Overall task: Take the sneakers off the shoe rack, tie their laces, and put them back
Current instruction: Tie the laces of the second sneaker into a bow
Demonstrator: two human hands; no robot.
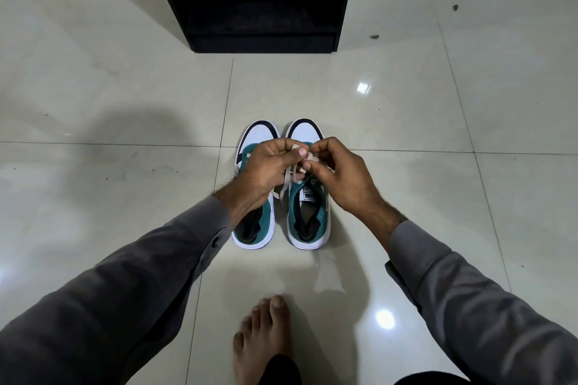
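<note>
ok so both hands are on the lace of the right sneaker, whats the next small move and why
Probably pull the loops apart to snug the knot. Both the left hand and right hand pinch the white flat lace above the teal-and-white right sneaker, and the lace looks slack. The black shoe rack waits behind.

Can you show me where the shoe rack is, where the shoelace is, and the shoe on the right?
shoe rack (262, 44): head view, on its black bottom front edge.
shoelace (286, 183): head view, on the pale strand hanging below the fingers.
right sneaker (308, 236): head view, on its teal heel.
</note>
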